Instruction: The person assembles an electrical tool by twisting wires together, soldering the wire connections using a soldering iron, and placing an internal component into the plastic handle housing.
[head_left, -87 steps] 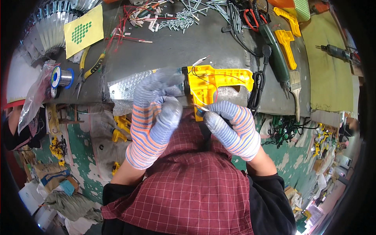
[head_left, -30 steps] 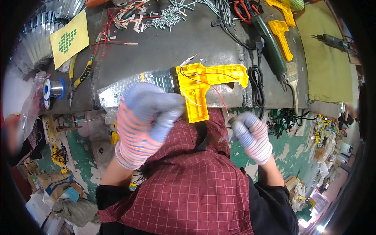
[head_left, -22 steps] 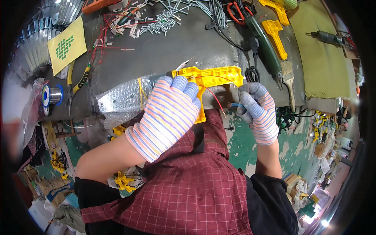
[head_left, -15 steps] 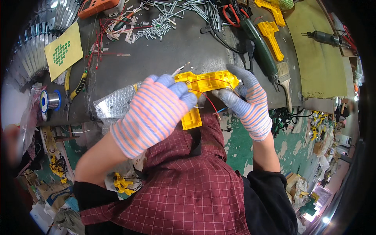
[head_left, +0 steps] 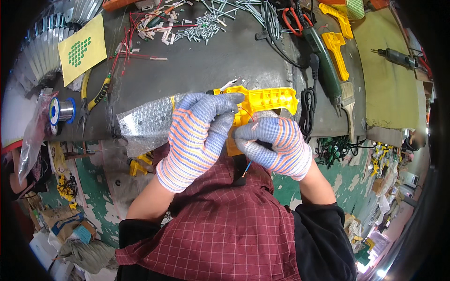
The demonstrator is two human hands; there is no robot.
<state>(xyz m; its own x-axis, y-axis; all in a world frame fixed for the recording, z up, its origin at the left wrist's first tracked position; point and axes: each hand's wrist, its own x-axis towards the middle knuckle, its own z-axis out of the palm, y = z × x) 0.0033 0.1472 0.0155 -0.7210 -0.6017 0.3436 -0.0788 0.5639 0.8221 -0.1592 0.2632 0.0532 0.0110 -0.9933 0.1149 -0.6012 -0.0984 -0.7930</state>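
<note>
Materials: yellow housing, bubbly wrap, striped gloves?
Yellow housing: likely molded plastic, semi-gloss; internal ribs show.
Bubbly wrap: probably clear, shiny plastic film, going by raised bubbles and glints.
Striped gloves: knitted yarn, matte; fine ribbed texture shows, fibre unclear.

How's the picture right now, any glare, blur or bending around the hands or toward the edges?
In the head view, the yellow-green surface bows near the dark rim; in the same head view, the bubble wrap glints and a bright light glares at lower right; also in the head view, the left hand and right hand look fairly sharp.
</note>
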